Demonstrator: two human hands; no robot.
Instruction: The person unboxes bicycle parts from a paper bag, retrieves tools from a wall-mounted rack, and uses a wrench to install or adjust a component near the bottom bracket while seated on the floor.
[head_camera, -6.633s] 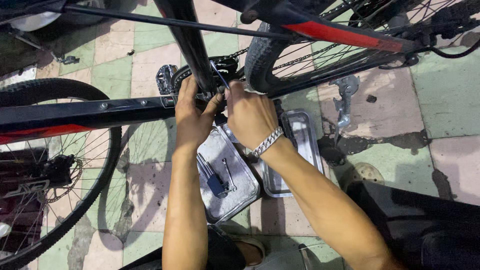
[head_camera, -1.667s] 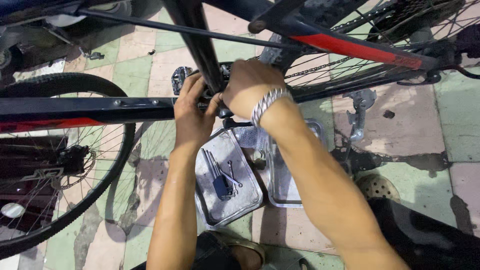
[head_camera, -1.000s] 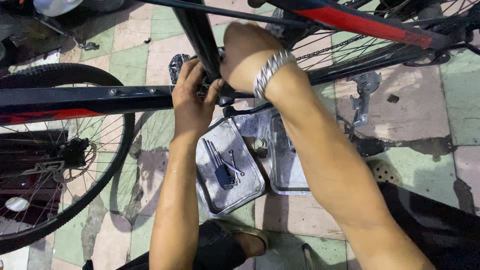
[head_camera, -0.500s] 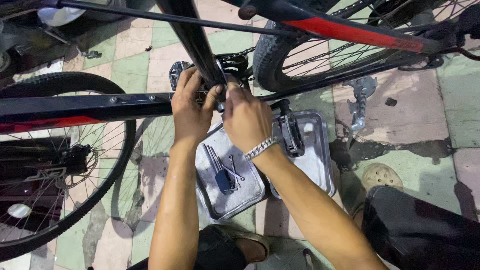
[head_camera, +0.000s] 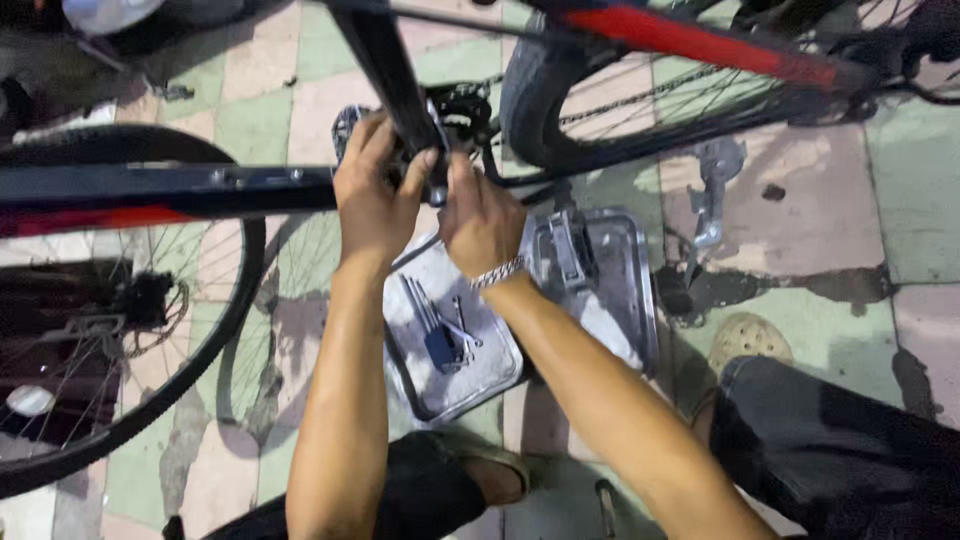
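Your left hand (head_camera: 375, 195) grips the crank area (head_camera: 440, 120); your right hand (head_camera: 480, 215) pinches beside it. Keep the left firm, turn slowly.

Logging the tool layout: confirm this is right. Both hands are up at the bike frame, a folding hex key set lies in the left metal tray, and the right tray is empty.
One detail is wrong. The head view shows the right tray holds a black pedal. The rest stands: left hand and right hand are at the bike frame, and the hex key set lies in the left tray.
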